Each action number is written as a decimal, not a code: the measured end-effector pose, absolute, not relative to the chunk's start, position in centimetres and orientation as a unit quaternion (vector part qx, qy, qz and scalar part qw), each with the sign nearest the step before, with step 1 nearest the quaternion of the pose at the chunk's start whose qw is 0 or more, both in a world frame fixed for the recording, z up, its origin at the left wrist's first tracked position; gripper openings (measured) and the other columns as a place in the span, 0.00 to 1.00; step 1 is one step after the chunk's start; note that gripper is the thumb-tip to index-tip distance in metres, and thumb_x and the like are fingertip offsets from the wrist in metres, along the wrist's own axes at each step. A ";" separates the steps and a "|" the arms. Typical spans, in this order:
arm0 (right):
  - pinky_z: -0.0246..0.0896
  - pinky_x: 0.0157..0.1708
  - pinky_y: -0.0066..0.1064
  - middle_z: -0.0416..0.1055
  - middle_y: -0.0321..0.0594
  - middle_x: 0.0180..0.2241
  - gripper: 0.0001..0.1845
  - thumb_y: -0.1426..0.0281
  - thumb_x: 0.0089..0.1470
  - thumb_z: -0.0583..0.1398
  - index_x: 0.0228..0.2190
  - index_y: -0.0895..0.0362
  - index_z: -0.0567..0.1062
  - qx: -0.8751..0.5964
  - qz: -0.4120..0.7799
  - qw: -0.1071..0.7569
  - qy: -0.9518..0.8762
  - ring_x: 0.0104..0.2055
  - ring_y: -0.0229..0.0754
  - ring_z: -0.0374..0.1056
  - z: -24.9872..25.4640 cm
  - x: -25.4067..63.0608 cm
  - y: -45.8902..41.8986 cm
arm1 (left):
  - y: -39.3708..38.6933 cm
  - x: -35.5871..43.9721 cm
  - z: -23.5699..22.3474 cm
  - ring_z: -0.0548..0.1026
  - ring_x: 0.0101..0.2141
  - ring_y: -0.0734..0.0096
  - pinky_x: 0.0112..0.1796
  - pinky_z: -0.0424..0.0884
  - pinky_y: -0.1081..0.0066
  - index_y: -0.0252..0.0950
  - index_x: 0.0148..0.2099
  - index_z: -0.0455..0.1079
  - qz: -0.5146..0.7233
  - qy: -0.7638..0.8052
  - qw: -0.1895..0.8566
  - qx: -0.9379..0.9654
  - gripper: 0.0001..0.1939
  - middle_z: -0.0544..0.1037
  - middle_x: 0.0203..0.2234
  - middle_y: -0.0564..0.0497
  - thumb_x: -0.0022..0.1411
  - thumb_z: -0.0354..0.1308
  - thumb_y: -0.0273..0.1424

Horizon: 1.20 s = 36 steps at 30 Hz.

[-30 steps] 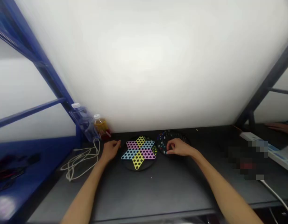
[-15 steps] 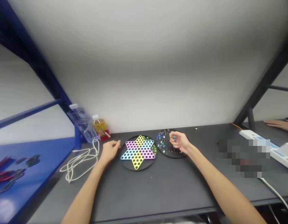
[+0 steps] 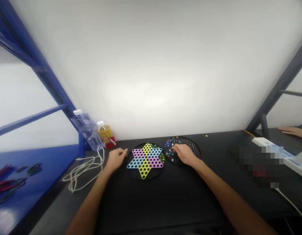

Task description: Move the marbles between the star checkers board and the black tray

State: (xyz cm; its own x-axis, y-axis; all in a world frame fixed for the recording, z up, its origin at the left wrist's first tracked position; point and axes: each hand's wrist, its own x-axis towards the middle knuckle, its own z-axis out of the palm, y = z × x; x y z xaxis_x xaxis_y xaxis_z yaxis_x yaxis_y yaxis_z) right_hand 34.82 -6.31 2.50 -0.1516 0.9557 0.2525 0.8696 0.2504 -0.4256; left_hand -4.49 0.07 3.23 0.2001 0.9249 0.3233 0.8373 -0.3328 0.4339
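A Chinese checkers board (image 3: 154, 162) lies in front of me, its star in pink, yellow and light blue points full of dark holes. Yellow-green marbles (image 3: 162, 158) show at its right edge. My left hand (image 3: 116, 159) rests on the table just left of the board, fingers curled; its palm is hidden. To the right is a round black tray (image 3: 199, 150) with many small coloured marbles (image 3: 169, 142). My right hand (image 3: 185, 154) reaches over this tray, fingers closed in a pinch among the marbles. Whatever lies between its fingertips is too small to name.
Left of my left hand lies a coiled white cable (image 3: 78, 173). A clear bottle (image 3: 88, 130) and a yellow-red drink bottle (image 3: 106, 134) stand by the wall. On the right are a white power strip (image 3: 268, 145), a blurred-out object, and another person's hand (image 3: 291, 130).
My right hand has lowered and moved slightly left over the tray, turning from palm partly visible to back upward. My left hand is nearly still. The table looks darker and the wall brighter.
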 end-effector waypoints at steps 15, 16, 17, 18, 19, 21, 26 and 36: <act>0.54 0.27 0.28 0.69 0.39 0.27 0.14 0.57 0.60 0.54 0.35 0.56 0.68 -0.591 0.261 0.263 -0.717 0.28 0.39 0.66 3.5 34.7 -7.2 | 0.0 -4.5 3.5 0.74 0.29 0.65 0.35 0.64 0.70 0.37 0.25 0.74 0.267 0.565 0.085 0.776 0.25 0.79 0.25 0.51 0.63 0.47 0.47; 0.51 0.23 0.26 0.65 0.35 0.23 0.15 0.56 0.60 0.55 0.34 0.55 0.67 -0.566 0.339 0.336 -0.673 0.23 0.36 0.61 3.4 35.1 -6.9 | 0.0 -4.5 3.4 0.74 0.29 0.66 0.35 0.64 0.70 0.37 0.26 0.75 0.267 0.564 0.087 0.776 0.24 0.79 0.26 0.51 0.63 0.48 0.47; 0.46 0.20 0.24 0.61 0.31 0.21 0.15 0.55 0.59 0.54 0.34 0.55 0.67 -0.529 0.418 0.406 -0.617 0.20 0.33 0.55 3.4 35.4 -6.6 | 0.1 -4.6 3.4 0.74 0.29 0.66 0.35 0.64 0.70 0.37 0.26 0.75 0.268 0.563 0.088 0.777 0.24 0.79 0.26 0.51 0.63 0.48 0.47; 0.41 0.17 0.23 0.57 0.29 0.19 0.16 0.54 0.58 0.54 0.35 0.55 0.66 -0.485 0.490 0.465 -0.556 0.17 0.32 0.50 3.4 35.6 -6.3 | 0.1 -4.6 3.3 0.74 0.29 0.66 0.34 0.64 0.70 0.37 0.26 0.75 0.269 0.563 0.088 0.776 0.24 0.79 0.26 0.51 0.63 0.48 0.47; 0.37 0.15 0.23 0.55 0.28 0.19 0.16 0.54 0.58 0.55 0.35 0.55 0.66 -0.438 0.552 0.508 -0.496 0.16 0.31 0.45 3.4 35.7 -6.0 | 0.2 -4.6 3.3 0.74 0.28 0.66 0.34 0.64 0.70 0.38 0.26 0.75 0.269 0.564 0.086 0.776 0.25 0.79 0.25 0.51 0.63 0.48 0.47; 0.33 0.14 0.23 0.53 0.28 0.19 0.16 0.54 0.56 0.56 0.32 0.55 0.66 -0.363 0.627 0.556 -0.407 0.16 0.30 0.41 3.4 35.6 -5.4 | 0.2 -4.6 3.2 0.74 0.28 0.66 0.33 0.63 0.70 0.37 0.25 0.75 0.268 0.566 0.082 0.776 0.25 0.79 0.25 0.50 0.63 0.47 0.47; 0.34 0.14 0.25 0.45 0.27 0.15 0.25 0.49 0.55 0.55 0.20 0.54 0.56 -0.449 0.531 0.564 -0.445 0.16 0.31 0.37 3.1 34.8 -4.9 | 0.1 -4.5 3.3 0.74 0.29 0.66 0.34 0.64 0.70 0.37 0.25 0.75 0.264 0.565 0.079 0.778 0.25 0.79 0.26 0.50 0.63 0.48 0.47; 0.52 0.31 0.29 0.68 0.37 0.24 0.14 0.55 0.51 0.61 0.33 0.53 0.72 -0.592 0.204 0.245 -0.740 0.30 0.42 0.65 2.6 36.0 -6.4 | -0.1 -4.3 3.6 0.73 0.28 0.66 0.33 0.63 0.70 0.37 0.25 0.75 0.258 0.563 0.083 0.781 0.24 0.78 0.25 0.49 0.63 0.47 0.46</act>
State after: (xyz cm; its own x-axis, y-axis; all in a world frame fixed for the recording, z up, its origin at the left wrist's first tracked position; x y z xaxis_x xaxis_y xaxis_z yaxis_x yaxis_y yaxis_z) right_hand 36.04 -6.36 2.64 -0.1799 0.9762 0.1213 0.7762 0.2166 -0.5921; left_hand -4.34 -0.14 3.57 0.2340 0.9217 0.3093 0.8362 -0.3531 0.4197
